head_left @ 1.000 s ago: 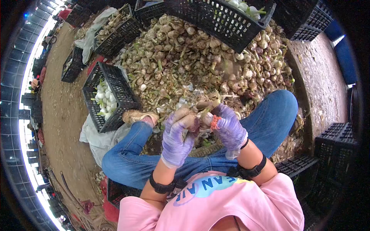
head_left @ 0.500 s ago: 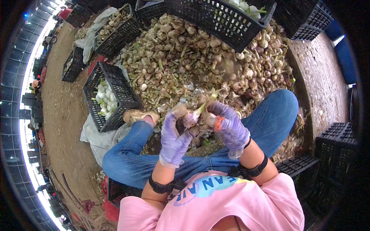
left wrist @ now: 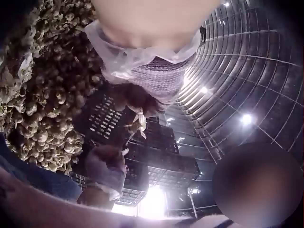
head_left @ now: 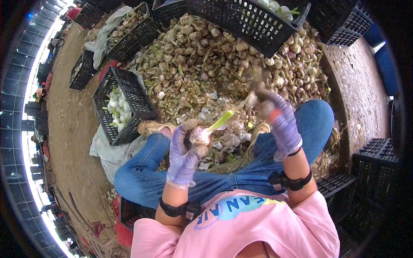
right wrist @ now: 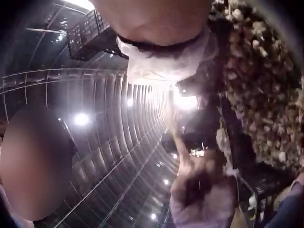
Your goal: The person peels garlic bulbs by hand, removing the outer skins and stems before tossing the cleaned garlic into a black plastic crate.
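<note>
In the head view, my left hand (head_left: 180, 155), in a purple knit glove under clear plastic, grips a garlic bulb (head_left: 200, 136) between thumb and fingers. The bulb is pinkish white, and its green stem (head_left: 222, 121) points up and to the right. My right hand (head_left: 282, 122), gloved alike with an orange band at the thumb, is blurred by motion. From its curled fingers a pale strip of garlic skin (head_left: 249, 101) trails toward the stem's tip. The left wrist view shows the right hand (left wrist: 107, 166) beyond the left; the bulb is mostly hidden there.
A large heap of unpeeled garlic (head_left: 202, 47) lies ahead, with loose skins (head_left: 232, 139) between the feet. Cleaned white bulbs (head_left: 118, 107) fill part of a black crate (head_left: 140, 103) at left. Another black crate (head_left: 254, 28) stands over the heap. Stacked crates (head_left: 374, 172) are at right.
My hands have come apart: the right has swung up and right with the skin strip, the left has shifted slightly left with the bulb. The bulb's stem now shows greener and barer.
</note>
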{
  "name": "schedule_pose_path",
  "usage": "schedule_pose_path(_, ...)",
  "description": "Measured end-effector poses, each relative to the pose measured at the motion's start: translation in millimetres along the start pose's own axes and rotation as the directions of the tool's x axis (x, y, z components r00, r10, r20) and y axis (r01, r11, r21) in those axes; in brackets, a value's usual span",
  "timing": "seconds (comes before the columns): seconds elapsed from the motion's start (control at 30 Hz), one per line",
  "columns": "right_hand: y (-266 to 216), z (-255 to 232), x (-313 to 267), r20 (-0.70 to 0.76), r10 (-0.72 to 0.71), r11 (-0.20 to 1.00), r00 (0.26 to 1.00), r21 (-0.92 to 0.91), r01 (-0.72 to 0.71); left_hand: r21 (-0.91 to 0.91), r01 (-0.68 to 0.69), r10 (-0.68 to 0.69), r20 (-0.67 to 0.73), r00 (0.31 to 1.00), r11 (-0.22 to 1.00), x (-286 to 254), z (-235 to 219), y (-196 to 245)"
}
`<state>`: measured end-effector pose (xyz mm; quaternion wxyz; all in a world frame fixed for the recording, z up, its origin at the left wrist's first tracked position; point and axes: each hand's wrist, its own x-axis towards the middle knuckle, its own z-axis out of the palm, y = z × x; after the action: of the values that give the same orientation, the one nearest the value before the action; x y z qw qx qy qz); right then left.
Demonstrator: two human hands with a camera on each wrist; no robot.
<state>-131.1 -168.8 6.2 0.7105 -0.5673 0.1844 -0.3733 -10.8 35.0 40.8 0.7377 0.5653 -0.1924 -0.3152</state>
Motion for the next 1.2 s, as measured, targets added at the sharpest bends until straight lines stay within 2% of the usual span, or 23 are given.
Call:
schedule_pose_path(0.03, -20, 5, 0, 0.176, -0.113, 0.872, 0.978, -0.454, 0.183, 0.035, 0.003, -0.003, 0.02, 1.0, 0.999, 1, -2, 2)
schedule_pose_path(0.07, -36, 12, 0, 0.278, -0.226, 0.718, 0.934, -0.601, 0.352, 0.034, 0.003, -0.004, 0.02, 1.0, 0.999, 2, -2, 6)
schedule_pose_path(0.1, -50, 17, 1, 0.279, -0.221, 0.719, 0.934, -0.601, 0.35, 0.026, 0.046, -0.047, 0.018, 0.999, 0.999, 1, -2, 11)
schedule_pose_path(0.17, -67, 23, 4, 0.614, -0.104, 0.32, 0.783, -0.724, 0.611, 0.019, 0.092, -0.092, 0.018, 0.996, 0.996, 0, -5, 16)
schedule_pose_path(0.23, -57, 23, 6, 0.631, -0.128, 0.349, 0.765, -0.694, 0.63, 0.076, 0.112, -0.117, 0.067, 0.991, 0.991, 0, -7, 18)
schedule_pose_path(0.3, -51, 19, 10, 0.717, 0.045, 0.427, 0.696, -0.644, 0.635, 0.066, 0.132, -0.136, 0.063, 0.989, 0.989, 0, -5, 20)
schedule_pose_path(0.37, -47, 23, 9, 0.713, -0.028, 0.498, 0.7, -0.597, 0.628, 0.051, 0.164, -0.167, 0.059, 0.984, 0.985, 0, -6, 18)
schedule_pose_path(0.47, -41, 19, 12, 0.808, 0.015, 0.788, 0.588, -0.371, 0.49, 0.08, 0.274, -0.267, -0.091, 0.959, 0.958, 0, -6, 8)
schedule_pose_path(0.5, -34, 16, 12, 0.831, 0.024, 0.802, 0.556, -0.348, 0.486, -0.075, 0.347, -0.345, 0.033, 0.938, 0.935, 1, -15, 3)
schedule_pose_path(0.57, -25, 17, -1, 0.637, 0.041, 0.923, 0.769, -0.319, 0.215, -0.095, 0.418, -0.427, -0.102, 0.898, 0.903, -2, -23, -13)
schedule_pose_path(0.6, -12, 18, -5, 0.524, -0.052, 0.936, 0.85, -0.271, 0.224, -0.095, 0.454, -0.46, -0.053, 0.886, 0.886, 1, -13, -18)
schedule_pose_path(0.67, 7, 24, -4, 0.419, -0.109, 0.955, 0.901, -0.208, 0.213, -0.206, 0.254, -0.245, 0.069, 0.967, 0.945, 8, 7, -12)
schedule_pose_path(0.73, 9, 30, 4, 0.339, -0.176, 0.969, 0.924, -0.105, 0.223, -0.146, 0.204, -0.204, 0.021, 0.979, 0.968, 16, 20, -10)
schedule_pose_path(0.77, 9, 32, 10, 0.276, 0.062, 0.997, 0.959, 0.037, -0.075, -0.075, 0.149, -0.152, -0.037, 0.988, 0.986, 20, 26, -7)
schedule_pose_path(0.8, 9, 33, 14, 0.248, 0.31, 0.912, 0.918, 0.195, -0.361, 0.02, 0.039, -0.038, -0.079, 0.996, 0.999, 23, 40, -1)
schedule_pose_path(0.83, 12, 29, 17, 0.247, 0.314, 0.909, 0.917, 0.2, -0.365, 0.025, 0.044, -0.042, -0.081, 0.996, 0.999, 24, 42, 2)
schedule_pose_path(0.87, 16, 21, 22, 0.174, -0.062, 0.949, 0.983, -0.294, 0.112, 0.081, -0.015, 0.022, -0.09, 0.996, 0.997, 25, 44, 5)
schedule_pose_path(0.9, 17, 9, 29, 0.294, -0.41, 0.531, 0.863, -0.693, 0.488, 0.136, -0.072, 0.085, -0.094, 0.992, 0.988, 25, 45, 5)
schedule_pose_path(0.93, 2, -21, 43, 0.128, -0.306, 0.6, 0.943, -0.743, 0.296, 0.172, -0.016, 0.036, -0.109, 0.993, 0.985, 23, 32, 8)
schedule_pose_path(0.97, -18, -48, 52, -0.041, -0.195, 0.646, 0.98, -0.757, 0.097, 0.065, -0.023, 0.032, -0.149, 0.988, 0.998, 20, 20, 14)
schedule_pose_path(1.03, -22, -40, 48, -0.019, -0.122, 0.73, 0.992, -0.679, 0.077, -0.163, 0.019, -0.057, -0.227, 0.972, 0.986, 17, -3, 7)
schedule_pose_path(1.17, -28, -1, 20, 0.207, 0.164, 0.952, 0.964, -0.289, -0.1, -0.118, 0.125, -0.149, -0.218, 0.965, 0.985, 19, 25, -3)
schedule_pose_path(1.2, -29, 9, 11, 0.276, 0.225, 0.963, 0.934, -0.207, -0.171, -0.181, 0.062, -0.089, -0.146, 0.985, 0.982, 17, 31, 0)
